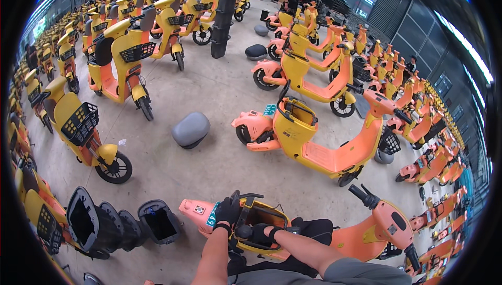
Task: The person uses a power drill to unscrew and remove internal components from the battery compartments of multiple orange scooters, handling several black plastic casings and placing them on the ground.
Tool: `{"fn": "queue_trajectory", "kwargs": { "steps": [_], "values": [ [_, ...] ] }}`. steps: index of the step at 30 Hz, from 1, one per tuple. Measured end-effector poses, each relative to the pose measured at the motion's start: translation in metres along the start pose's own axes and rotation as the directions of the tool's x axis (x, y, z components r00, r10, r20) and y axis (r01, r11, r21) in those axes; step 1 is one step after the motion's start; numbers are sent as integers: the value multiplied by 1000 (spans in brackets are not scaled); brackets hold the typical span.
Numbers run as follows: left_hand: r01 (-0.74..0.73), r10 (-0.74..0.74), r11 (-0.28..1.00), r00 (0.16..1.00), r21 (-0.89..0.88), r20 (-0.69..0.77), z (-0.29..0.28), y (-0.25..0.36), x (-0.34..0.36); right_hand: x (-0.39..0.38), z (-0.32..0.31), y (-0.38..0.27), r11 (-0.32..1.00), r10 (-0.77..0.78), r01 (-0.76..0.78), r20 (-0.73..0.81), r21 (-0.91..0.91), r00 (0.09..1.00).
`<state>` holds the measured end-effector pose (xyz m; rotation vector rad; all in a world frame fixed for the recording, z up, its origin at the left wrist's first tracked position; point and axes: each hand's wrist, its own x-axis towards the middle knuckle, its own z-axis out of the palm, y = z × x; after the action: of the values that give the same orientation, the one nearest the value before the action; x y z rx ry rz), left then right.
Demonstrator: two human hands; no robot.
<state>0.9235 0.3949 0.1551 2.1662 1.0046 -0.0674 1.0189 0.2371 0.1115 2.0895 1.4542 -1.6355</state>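
Directly in front of me stands an orange-and-yellow electric scooter, its seat off and the dark compartment under it exposed. My left hand, in a black fingerless glove, closes around the black grab rail at the scooter's rear, beside a teal number plate. At the near rim of the compartment is my right hand, gloved too, with its fingers curled. A round black knob-like part sits against its fingertips; what it grips is partly hidden.
Stacked black seat-compartment liners lie at the left. A grey seat rests on the concrete floor beyond. Another seatless scooter stands ahead right, and a yellow one left. A dark stack rises farther off; people stand in the background.
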Motion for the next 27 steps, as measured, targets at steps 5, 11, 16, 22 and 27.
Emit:
{"fn": "queue_trajectory", "kwargs": {
  "steps": [5,11,16,22,27],
  "values": [
    [-59,59,998,998,-4,-21,12,-12,3,-12,-4,-10,998,-12,14,-35,53,999],
    [-61,61,998,998,13,-30,15,-15,10,-13,-13,-13,1000,-8,8,-13,2,1000],
    [-56,56,998,998,25,-22,9,-11,12,-4,-13,-9,1000,-8,8,-7,-10,1000],
    [38,-38,999,999,-31,-1,-5,1,-2,-11,-10,-13,1000,10,-10,-7,7,1000],
    [16,-16,1000,1000,-14,4,5,-4,-17,-11,15,-6,1000,-12,12,-17,3,1000]
  ]
}}
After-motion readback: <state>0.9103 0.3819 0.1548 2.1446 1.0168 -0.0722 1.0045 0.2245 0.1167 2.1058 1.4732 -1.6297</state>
